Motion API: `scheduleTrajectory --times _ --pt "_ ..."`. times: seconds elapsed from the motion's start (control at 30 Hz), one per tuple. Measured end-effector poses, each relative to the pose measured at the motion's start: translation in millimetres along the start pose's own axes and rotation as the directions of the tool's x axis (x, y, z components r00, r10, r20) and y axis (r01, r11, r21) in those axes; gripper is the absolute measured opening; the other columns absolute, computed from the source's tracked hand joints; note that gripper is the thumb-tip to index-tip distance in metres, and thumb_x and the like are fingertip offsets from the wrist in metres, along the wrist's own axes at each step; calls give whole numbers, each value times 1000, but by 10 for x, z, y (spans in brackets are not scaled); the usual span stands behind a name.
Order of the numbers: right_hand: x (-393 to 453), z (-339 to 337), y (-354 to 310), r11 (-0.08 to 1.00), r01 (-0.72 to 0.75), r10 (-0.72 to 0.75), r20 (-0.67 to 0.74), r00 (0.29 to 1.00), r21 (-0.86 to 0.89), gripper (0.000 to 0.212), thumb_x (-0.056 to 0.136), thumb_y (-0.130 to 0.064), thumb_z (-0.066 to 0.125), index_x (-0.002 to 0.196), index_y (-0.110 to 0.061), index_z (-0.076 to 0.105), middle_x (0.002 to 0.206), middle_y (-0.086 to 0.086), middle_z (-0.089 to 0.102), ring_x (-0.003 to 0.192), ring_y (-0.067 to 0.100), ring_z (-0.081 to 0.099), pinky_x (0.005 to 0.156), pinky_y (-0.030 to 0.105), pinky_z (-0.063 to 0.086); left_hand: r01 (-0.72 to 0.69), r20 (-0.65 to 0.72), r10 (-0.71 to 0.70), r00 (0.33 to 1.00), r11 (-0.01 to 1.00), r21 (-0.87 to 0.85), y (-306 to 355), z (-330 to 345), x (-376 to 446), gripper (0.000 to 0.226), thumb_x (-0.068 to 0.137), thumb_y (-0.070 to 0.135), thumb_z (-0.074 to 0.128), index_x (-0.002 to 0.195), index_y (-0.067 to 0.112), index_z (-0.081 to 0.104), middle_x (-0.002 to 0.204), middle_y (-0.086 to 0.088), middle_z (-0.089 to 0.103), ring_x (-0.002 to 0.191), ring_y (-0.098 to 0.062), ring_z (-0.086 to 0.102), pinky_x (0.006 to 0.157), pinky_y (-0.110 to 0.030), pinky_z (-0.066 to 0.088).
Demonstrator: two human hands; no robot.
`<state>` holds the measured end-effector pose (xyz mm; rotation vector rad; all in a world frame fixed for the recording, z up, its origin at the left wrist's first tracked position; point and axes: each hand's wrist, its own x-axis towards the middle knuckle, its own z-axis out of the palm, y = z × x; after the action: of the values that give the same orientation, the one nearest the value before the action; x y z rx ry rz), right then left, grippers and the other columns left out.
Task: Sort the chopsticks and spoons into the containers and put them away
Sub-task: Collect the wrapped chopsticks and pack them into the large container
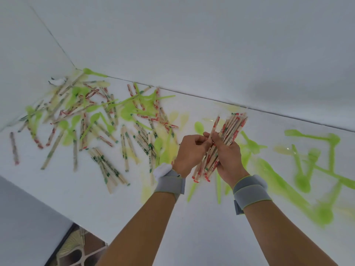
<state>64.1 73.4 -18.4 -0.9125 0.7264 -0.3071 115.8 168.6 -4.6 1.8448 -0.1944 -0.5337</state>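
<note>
My right hand [228, 156] grips a bundle of red-wrapped chopsticks [222, 143] above the bench [192, 217]; my left hand [189, 150] pinches what looks like one stick against it. Loose chopsticks [107, 166] and green spoons [307, 169] lie scattered along the white wall [192, 45].

Right-side green spoons [307, 181] blurred; wrapper print illegible
</note>
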Motion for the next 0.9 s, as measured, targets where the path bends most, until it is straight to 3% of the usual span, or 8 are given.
scheduleTrajectory --times 0.2,0.37,0.5,0.6,0.73,0.83,0.9 --pt "-200 -52 131 998 -60 59 58 997 0 28 101 -15 61 119 6 65 111 14 76 101 32 74 72 36 62 30 -80 -33 996 999 -40 -169 -25 -266 11 93 22 72 91 13 78 67 6 69 57 -1 58 59 -20 46" --pt "-345 -79 264 998 -64 63 98 993 4 28 101 -14 61 125 1 61 111 17 75 103 34 73 84 42 62 41 -45 -40 998 999 14 -297 -48 -455 17 95 31 69 95 17 78 80 8 72 68 -1 65 65 -19 50" --pt "-443 -96 310 998 -63 66 127 990 -23 24 100 -14 64 118 0 64 110 15 76 96 30 75 67 35 61 27 -119 -33 992 998 -58 -358 -61 -612 14 92 27 73 94 16 80 78 4 75 61 0 64 59 -19 48" --pt "-477 -93 333 997 -46 55 135 989 -67 20 100 -15 63 113 0 64 107 14 76 91 29 75 62 37 61 36 -147 -56 988 990 -134 -394 -82 -693 14 88 29 78 91 16 82 78 -1 77 68 -10 71 67 -30 58" --pt "-468 -62 331 991 6 0 51 999 -133 6 100 -16 63 102 -10 63 88 10 73 80 27 72 75 44 59 50 -193 -85 978 983 -178 -454 -207 -797 18 88 33 76 92 15 77 81 0 75 70 -15 69 79 -42 62" --pt "-456 -56 269 989 0 6 39 999 -150 5 101 -17 61 97 -15 58 77 4 64 67 23 69 70 40 58 114 -414 -77 907 991 66 -590 -401 -869 14 92 30 68 91 17 71 85 4 70 75 -10 64 74 -31 54" --pt "-466 -46 269 986 -18 29 67 997 -163 6 101 -17 61 97 -15 58 72 2 59 57 20 61 67 39 58 175 -453 -42 891 950 257 -726 -499 -922 15 92 31 66 98 18 70 99 3 68 89 -15 64 75 -29 49"
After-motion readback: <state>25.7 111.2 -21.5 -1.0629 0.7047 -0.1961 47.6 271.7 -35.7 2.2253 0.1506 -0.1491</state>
